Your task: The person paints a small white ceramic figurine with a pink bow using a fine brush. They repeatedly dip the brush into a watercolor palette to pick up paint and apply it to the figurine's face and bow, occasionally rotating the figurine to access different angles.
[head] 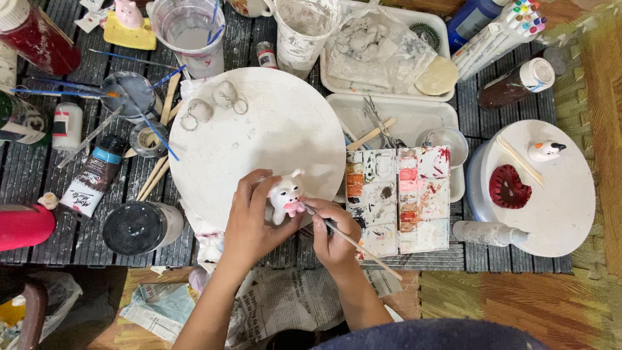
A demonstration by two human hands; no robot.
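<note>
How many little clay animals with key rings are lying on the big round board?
2. One keyring figure lies at the round board's upper left edge; the other sits just right of it. More may hide under the clutter.

One camera only, worn on the person's head, looks almost straight down at the dark slatted wooden table [39, 168]. It sits close above the work, forearms entering from the bottom edge, the round white board [259, 129] centred, floor mats at right.
</note>
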